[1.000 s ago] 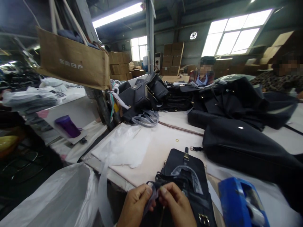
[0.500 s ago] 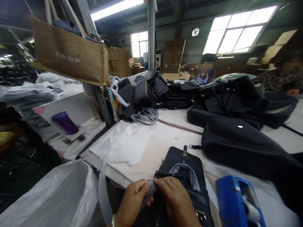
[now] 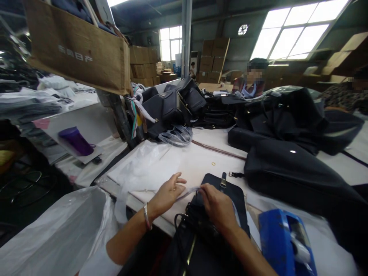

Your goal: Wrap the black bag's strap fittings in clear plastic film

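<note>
A thin, clear plastic strip [image 3: 188, 193] stretches between my two hands above the table. My left hand [image 3: 167, 194] holds its left end low in the hand, with the upper fingers partly extended. My right hand [image 3: 217, 206] pinches the other end, its fingers curled over the top of a black leather bag [image 3: 211, 247]. The bag leans at the table's near edge, showing a gold zipper, thin black cords and a buckled strap tab [image 3: 223, 181]. My right hand and forearm hide part of it, including most of the plastic-wrapped handle.
A blue tape dispenser [image 3: 273, 241] stands at right, near a large black bag [image 3: 287, 180]. More black bags [image 3: 178, 105] are piled behind. A plastic sack [image 3: 71, 226] hangs open at left. Co-workers [image 3: 249, 82] sit across the table. A tan tote [image 3: 77, 50] hangs upper left.
Both hands have moved up and away from me. They have drawn apart, so the strip now spans between them. More of the bag's zipper and cords shows.
</note>
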{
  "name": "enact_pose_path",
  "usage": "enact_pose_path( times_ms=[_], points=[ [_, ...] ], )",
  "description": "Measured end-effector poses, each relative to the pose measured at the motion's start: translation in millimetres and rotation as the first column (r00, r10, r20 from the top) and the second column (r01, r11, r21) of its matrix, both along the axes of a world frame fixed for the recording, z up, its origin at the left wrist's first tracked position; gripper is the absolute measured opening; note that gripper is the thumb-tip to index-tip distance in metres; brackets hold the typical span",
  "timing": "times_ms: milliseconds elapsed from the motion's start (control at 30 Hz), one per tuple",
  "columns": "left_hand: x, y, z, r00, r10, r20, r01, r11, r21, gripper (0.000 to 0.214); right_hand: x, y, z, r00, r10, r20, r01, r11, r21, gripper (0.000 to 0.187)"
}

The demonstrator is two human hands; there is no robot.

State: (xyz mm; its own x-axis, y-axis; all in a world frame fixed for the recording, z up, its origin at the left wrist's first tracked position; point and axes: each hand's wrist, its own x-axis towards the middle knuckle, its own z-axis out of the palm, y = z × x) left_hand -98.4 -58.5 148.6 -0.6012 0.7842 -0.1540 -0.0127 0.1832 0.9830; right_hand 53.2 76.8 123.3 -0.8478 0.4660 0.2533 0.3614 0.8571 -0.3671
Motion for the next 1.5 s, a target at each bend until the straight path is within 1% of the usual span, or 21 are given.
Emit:
enact_pose_path(
  times_ms=[67,100,167,267,367,467,567,667,733,767,833,900,933,1000,1100,1133,1167,1233,1333,1433,1500],
  points=[
    [-7.4,-15.9,-1.3,0.985,0.153,-0.083,-0.15,0.988,0.036,0.042,4.6,22.7,-3.6,0.969,-0.217,0.12,0.205,0.972,0.111,0.02],
    [-10.1,-27.5,-4.0,0.965,0.234,-0.116,-0.23,0.972,0.049,0.037,8.2,34.1,-6.9,0.924,-0.326,0.2,0.296,0.941,0.167,0.022],
    [-13.3,-55.9,-14.7,0.907,0.389,-0.162,-0.386,0.921,0.049,0.031,16.4,54.3,-16.3,0.823,-0.423,0.38,0.369,0.906,0.21,0.021],
    [-16.9,-103.5,-43.3,0.811,0.551,-0.198,-0.565,0.825,-0.022,0.034,26.9,72.1,-32.1,0.754,-0.349,0.556,0.326,0.934,0.144,0.023],
    [-29.4,-143.2,-76.3,0.721,0.652,-0.233,-0.686,0.719,-0.111,0.038,30.7,73.6,-40.4,0.751,-0.307,0.585,0.297,0.948,0.116,0.026],
    [-55.5,-164.3,-99.7,0.637,0.705,-0.312,-0.767,0.619,-0.169,0.042,28.9,65.8,-38.8,0.771,-0.323,0.548,0.273,0.946,0.174,0.022],
    [-87.7,-168.2,-110.4,0.618,0.68,-0.394,-0.781,0.587,-0.214,0.042,27.3,57.0,-31.9,0.817,-0.348,0.459,0.24,0.93,0.279,0.021],
    [-114.0,-166.4,-111.6,0.632,0.643,-0.432,-0.768,0.593,-0.242,0.029,28.4,50.1,-22.9,0.895,-0.306,0.323,0.193,0.922,0.337,0.037],
    [-122.7,-166.4,-108.4,0.655,0.638,-0.406,-0.751,0.609,-0.255,0.015,28.3,44.1,-14.9,0.945,-0.242,0.219,0.169,0.937,0.306,0.042],
    [-123.5,-166.9,-105.7,0.671,0.639,-0.375,-0.738,0.623,-0.258,0.016,27.1,39.3,-10.1,0.963,-0.214,0.164,0.167,0.951,0.26,0.042],
    [-117.4,-168.0,-98.7,0.709,0.646,-0.283,-0.705,0.663,-0.252,0.024,21.1,24.7,0.5,0.985,-0.155,0.078,0.149,0.986,0.074,0.039],
    [-101.7,-167.8,-90.1,0.754,0.64,-0.147,-0.656,0.721,-0.223,0.028,9.4,2.6,10.2,0.997,-0.061,0.048,0.07,0.975,-0.212,0.033],
    [-91.0,-166.7,-85.7,0.776,0.628,-0.067,-0.627,0.753,-0.202,0.028,1.6,-10.7,13.4,0.999,-0.001,0.046,0.017,0.933,-0.36,0.032],
    [-66.9,-162.1,-77.4,0.808,0.581,0.095,-0.564,0.81,-0.157,0.029,-16.8,-39.9,14.0,0.994,0.107,0.034,-0.065,0.799,-0.598,0.037],
    [-30.7,-150.0,-69.5,0.814,0.512,0.275,-0.502,0.858,-0.111,0.029,-45.8,-81.7,-1.4,0.987,0.157,-0.014,-0.102,0.568,-0.817,0.044],
    [-20.1,-145.2,-68.4,0.809,0.496,0.315,-0.492,0.865,-0.101,0.028,-54.3,-93.3,-9.7,0.989,0.143,-0.024,-0.095,0.518,-0.85,0.045],
    [-10.5,-140.2,-68.1,0.805,0.484,0.345,-0.484,0.87,-0.093,0.028,-61.6,-103.3,-18.4,0.992,0.122,-0.031,-0.087,0.489,-0.868,0.045],
    [5.5,-131.1,-69.6,0.799,0.45,0.399,-0.459,0.885,-0.078,0.027,-72.2,-117.9,-34.5,0.997,0.072,-0.039,-0.068,0.471,-0.879,0.044],
    [21.7,-121.6,-73.5,0.806,0.373,0.46,-0.4,0.916,-0.042,0.028,-76.6,-125.8,-47.8,0.998,0.047,-0.037,-0.053,0.415,-0.908,0.038],
    [29.7,-117.6,-72.6,0.852,0.276,0.444,-0.311,0.95,0.005,0.03,-70.7,-120.1,-45.4,0.998,0.006,-0.06,-0.058,0.349,-0.935,0.032],
    [30.9,-115.7,-67.4,0.875,0.251,0.414,-0.279,0.96,0.006,0.033,-64.8,-112.4,-37.5,0.995,-0.037,-0.094,-0.073,0.377,-0.923,0.029]
  ],
)
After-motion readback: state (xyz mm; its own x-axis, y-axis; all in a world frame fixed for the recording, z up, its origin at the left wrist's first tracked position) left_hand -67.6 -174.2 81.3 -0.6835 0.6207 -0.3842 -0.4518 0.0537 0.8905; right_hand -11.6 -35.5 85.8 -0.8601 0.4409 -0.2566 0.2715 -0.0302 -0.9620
